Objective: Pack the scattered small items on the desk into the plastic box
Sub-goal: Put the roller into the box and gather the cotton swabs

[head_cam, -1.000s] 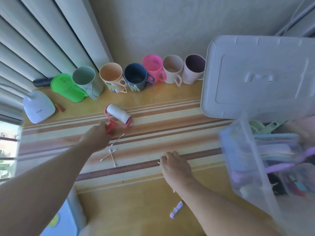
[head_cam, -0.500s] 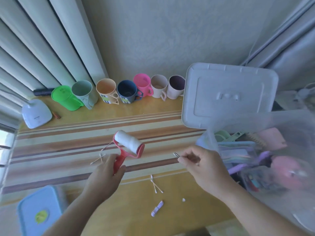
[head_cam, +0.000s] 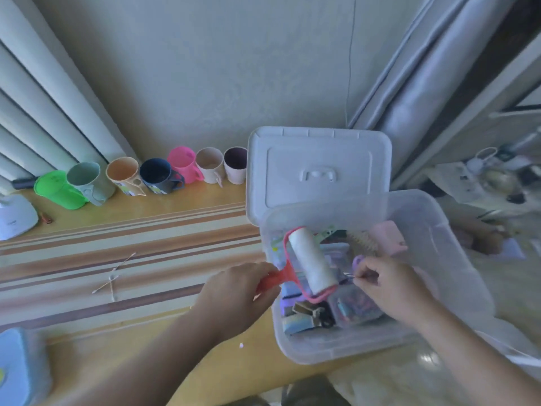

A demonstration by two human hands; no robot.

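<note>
The clear plastic box [head_cam: 456, 259] stands at the desk's right end, holding several small items. Its white lid [head_cam: 319, 162] leans upright behind it. My left hand [head_cam: 234, 294] grips the red handle of a lint roller [head_cam: 311, 262], and the white roll hangs over the box's left half. My right hand [head_cam: 389, 285] hovers inside the box and pinches a small thin metal clip [head_cam: 348, 275] between thumb and finger. Several cotton swabs [head_cam: 112, 278] lie on the striped mat at left.
A row of coloured mugs [head_cam: 158, 177] lines the wall, with a green cup [head_cam: 55, 189] at its left end. A white device [head_cam: 16, 215] sits far left and a light-blue container [head_cam: 17, 370] at the bottom left. Cluttered shelving [head_cam: 491, 177] stands at right.
Both hands moved right from the mat to over the box. The left carried the lint roller there, and the right brought the small clip along.
</note>
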